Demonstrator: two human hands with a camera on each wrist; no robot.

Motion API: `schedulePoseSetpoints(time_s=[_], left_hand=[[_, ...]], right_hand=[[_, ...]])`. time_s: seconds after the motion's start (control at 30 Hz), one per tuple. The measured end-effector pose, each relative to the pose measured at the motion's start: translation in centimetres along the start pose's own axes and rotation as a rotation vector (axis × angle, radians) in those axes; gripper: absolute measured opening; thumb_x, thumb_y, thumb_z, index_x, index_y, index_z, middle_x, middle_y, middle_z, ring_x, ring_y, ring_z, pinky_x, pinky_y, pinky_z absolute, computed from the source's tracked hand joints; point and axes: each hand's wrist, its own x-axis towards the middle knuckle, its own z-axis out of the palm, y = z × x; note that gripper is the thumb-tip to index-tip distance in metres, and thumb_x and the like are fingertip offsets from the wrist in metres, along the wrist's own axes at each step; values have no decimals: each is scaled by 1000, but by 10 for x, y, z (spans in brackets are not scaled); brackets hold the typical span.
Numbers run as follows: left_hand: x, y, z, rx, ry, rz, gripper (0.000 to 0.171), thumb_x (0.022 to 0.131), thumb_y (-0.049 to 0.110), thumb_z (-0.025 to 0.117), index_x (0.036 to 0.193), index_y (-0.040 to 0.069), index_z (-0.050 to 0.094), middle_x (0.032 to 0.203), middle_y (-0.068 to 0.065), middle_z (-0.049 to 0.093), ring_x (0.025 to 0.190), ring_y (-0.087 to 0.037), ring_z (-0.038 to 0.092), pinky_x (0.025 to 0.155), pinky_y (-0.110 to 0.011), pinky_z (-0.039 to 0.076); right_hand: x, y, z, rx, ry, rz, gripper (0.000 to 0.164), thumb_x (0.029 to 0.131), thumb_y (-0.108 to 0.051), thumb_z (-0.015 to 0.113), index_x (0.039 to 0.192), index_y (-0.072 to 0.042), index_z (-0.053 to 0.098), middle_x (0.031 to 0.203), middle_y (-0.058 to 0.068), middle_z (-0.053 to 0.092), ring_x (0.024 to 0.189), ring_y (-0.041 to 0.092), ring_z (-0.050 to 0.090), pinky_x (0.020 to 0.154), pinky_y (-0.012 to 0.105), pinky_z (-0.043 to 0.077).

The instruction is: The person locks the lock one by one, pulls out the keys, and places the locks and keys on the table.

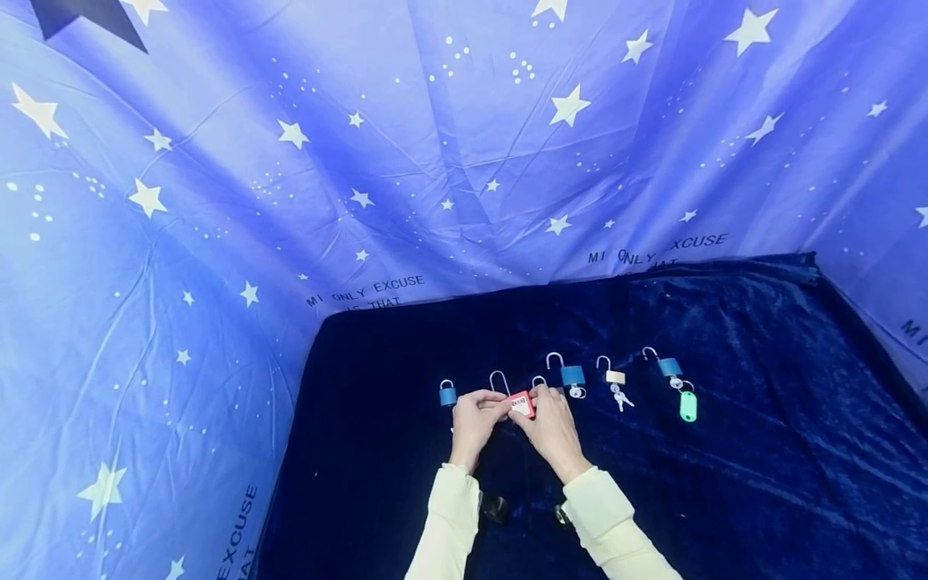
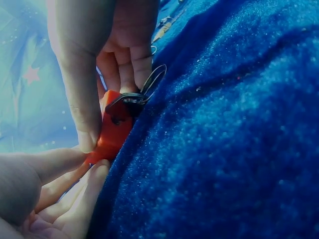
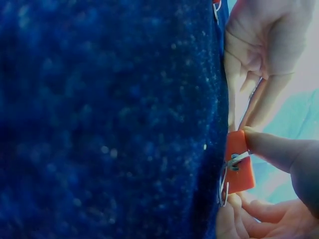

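A red padlock [image 1: 521,404] with a white label sits between my two hands, close over the dark velvet cloth. My left hand [image 1: 474,419] pinches its left side between thumb and fingertips. On the opposite side, my right hand [image 1: 553,427] grips it with thumb and fingers. Both wrist views show the lock's keyhole end, where a key [image 3: 239,158] with a wire ring [image 2: 155,79] is in place. A raised shackle [image 1: 499,381] shows just beyond my left fingers, its body hidden by that hand. Another shackle top [image 1: 539,380] rises behind my right fingers.
A small blue padlock [image 1: 448,393] stands left. To the right lie a larger blue padlock [image 1: 573,375], a brass one [image 1: 615,377] with keys, and a blue one [image 1: 669,368] with a green tag [image 1: 688,407], all with open shackles. Star-patterned curtains [image 1: 435,161] border the cloth.
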Motion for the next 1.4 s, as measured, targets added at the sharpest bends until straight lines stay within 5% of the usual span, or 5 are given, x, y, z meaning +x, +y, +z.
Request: schedulePoseSetpoints(time_s=[0.53, 1.0, 1.4], left_hand=[[-1, -2, 4, -89, 35, -18, 16, 81, 5, 80, 91, -5, 75, 83, -21, 75, 74, -30, 74, 68, -32, 61], [-2, -1, 4, -78, 43, -20, 13, 81, 4, 79, 88, -6, 74, 79, -19, 75, 66, -19, 73, 62, -25, 60], [-5, 1, 5, -93, 63, 13, 14, 82, 1, 78, 90, -9, 73, 82, -25, 73, 73, -34, 74, 65, -33, 61]], right_hand=[[2, 0, -8, 95, -29, 63, 28, 85, -14, 78, 104, 1, 65, 90, 13, 71, 81, 27, 68, 77, 49, 55], [2, 1, -12, 174, -66, 105, 28, 85, -12, 77, 106, 2, 65, 91, 11, 72, 80, 22, 70, 77, 44, 57], [3, 3, -12, 258, -65, 127, 28, 84, -9, 78, 107, 1, 65, 90, 9, 73, 80, 19, 70, 76, 37, 58]])
